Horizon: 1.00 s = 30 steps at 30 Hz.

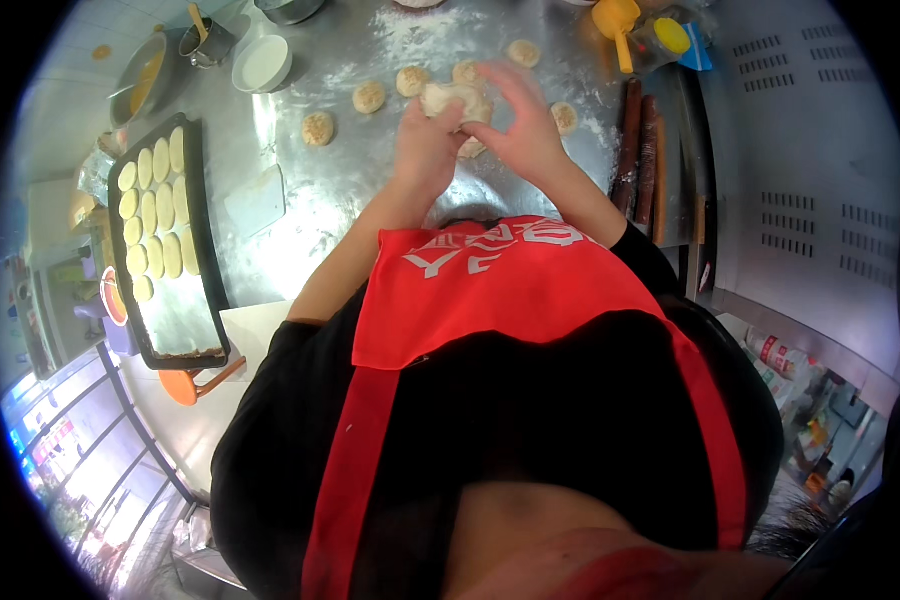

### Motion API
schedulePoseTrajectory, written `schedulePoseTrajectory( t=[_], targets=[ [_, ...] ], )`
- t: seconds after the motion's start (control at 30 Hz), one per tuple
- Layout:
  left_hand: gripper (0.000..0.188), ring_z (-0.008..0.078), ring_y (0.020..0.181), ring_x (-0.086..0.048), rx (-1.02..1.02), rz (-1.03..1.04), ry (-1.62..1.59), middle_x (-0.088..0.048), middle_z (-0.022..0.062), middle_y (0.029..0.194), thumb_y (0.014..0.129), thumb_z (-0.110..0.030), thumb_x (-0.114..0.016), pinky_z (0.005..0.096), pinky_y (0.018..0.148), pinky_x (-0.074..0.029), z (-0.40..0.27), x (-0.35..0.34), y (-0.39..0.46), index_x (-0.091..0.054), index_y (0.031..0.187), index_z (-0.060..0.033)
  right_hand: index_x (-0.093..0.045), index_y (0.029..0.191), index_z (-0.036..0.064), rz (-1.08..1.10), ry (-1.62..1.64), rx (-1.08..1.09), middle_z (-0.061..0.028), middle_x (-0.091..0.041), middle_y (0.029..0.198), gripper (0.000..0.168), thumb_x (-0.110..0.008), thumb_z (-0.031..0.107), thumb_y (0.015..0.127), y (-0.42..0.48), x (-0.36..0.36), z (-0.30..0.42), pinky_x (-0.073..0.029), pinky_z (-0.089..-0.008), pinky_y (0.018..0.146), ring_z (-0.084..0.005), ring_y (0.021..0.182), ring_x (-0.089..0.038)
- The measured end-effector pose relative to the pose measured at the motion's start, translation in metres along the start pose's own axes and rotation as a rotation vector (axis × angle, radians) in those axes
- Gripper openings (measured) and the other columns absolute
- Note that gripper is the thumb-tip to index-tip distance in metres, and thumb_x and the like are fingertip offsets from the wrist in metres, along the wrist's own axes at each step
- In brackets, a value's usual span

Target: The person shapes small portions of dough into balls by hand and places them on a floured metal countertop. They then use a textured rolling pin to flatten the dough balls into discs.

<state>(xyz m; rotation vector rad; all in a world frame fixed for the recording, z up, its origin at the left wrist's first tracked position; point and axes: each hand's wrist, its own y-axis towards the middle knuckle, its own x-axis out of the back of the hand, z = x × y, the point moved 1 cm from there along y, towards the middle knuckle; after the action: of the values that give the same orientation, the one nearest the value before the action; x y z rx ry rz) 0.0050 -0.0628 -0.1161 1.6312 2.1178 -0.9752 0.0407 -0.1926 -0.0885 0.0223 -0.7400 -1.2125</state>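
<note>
A piece of pale, soft dough [456,99] is held in my left hand [429,150], with the thumb pressed on its top. My right hand [523,124] is beside the dough with thumb and fingers spread, slightly blurred. Its thumb tip comes close to the dough's lower edge; whether it touches is hard to tell. Below the hands, another lump of dough [471,147] is partly hidden. Around them on the metal table [330,195] lie several round, tan crumbly balls, among them one ball [318,129] at the left, one [523,53] beyond and one [564,118] at the right.
A black baking tray [187,315] with rows of flat oval dough pieces stands at the left, near a flat scraper [257,199]. A white bowl [262,64] and a metal pot [206,46] are farther back. Dark rolling pins [628,146] and a yellow scoop [616,19] lie right.
</note>
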Motion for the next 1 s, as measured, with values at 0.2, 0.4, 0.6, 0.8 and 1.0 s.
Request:
schedulePoseTrajectory(
  t=[0.2, 0.4, 0.6, 0.8, 1.0],
  targets=[
    [0.027, 0.0228, 0.104, -0.057, 0.028, 0.137, -0.343, -0.055, 0.0111, 0.114, 0.092, -0.005, -0.048, 0.0357, 0.086, -0.050, -0.026, -0.009, -0.021, -0.041, 0.118, -0.0016, -0.060, 0.115, 0.008, -0.033, 0.162, 0.022, -0.0078, -0.056, 0.106, 0.049, -0.073, 0.001, 0.069, -0.012, 0.001, 0.004, -0.048, -0.0278, 0.075, -0.0170, 0.087, -0.058],
    [0.041, 0.0213, 0.106, -0.056, -0.092, 0.131, -0.110, -0.053, 0.0115, 0.120, 0.092, -0.005, -0.047, 0.0348, 0.089, -0.048, -0.042, -0.012, -0.036, -0.037, 0.131, -0.0015, -0.064, 0.107, 0.006, -0.102, 0.451, 0.030, -0.0077, -0.058, 0.099, 0.038, -0.070, -0.003, 0.071, -0.002, -0.007, 0.024, -0.049, -0.0261, 0.069, -0.0169, 0.079, -0.060],
    [0.043, 0.0166, 0.099, -0.057, -0.076, 0.185, -0.169, -0.054, 0.0088, 0.120, 0.093, -0.004, -0.046, 0.0297, 0.085, -0.046, -0.045, -0.011, -0.045, -0.038, 0.135, -0.0043, -0.066, 0.099, 0.003, -0.001, 0.227, -0.007, -0.0076, -0.060, 0.087, 0.030, -0.071, -0.003, 0.070, 0.004, 0.008, 0.040, -0.047, -0.0257, 0.061, -0.0181, 0.074, -0.060],
    [0.037, 0.0113, 0.085, -0.058, -0.212, 0.045, 0.257, -0.063, 0.0059, 0.099, 0.085, 0.000, -0.049, 0.0248, 0.074, -0.048, -0.046, -0.004, -0.047, -0.057, 0.121, -0.0013, -0.066, 0.093, 0.005, 0.093, 0.117, 0.130, -0.0065, -0.060, 0.082, 0.022, -0.069, -0.002, 0.072, 0.011, 0.014, 0.061, -0.046, -0.0265, 0.059, -0.0174, 0.071, -0.057],
    [0.049, 0.0134, 0.098, -0.058, -0.293, 0.176, 0.713, -0.060, 0.0133, 0.116, 0.082, 0.003, -0.048, 0.0251, 0.082, -0.047, -0.060, -0.002, -0.047, -0.048, 0.131, -0.0008, -0.064, 0.096, 0.002, 0.321, -0.070, 0.327, -0.0061, -0.059, 0.084, 0.027, -0.070, -0.003, 0.071, 0.024, 0.032, 0.059, -0.044, -0.0248, 0.059, -0.0143, 0.069, -0.056]
  ],
)
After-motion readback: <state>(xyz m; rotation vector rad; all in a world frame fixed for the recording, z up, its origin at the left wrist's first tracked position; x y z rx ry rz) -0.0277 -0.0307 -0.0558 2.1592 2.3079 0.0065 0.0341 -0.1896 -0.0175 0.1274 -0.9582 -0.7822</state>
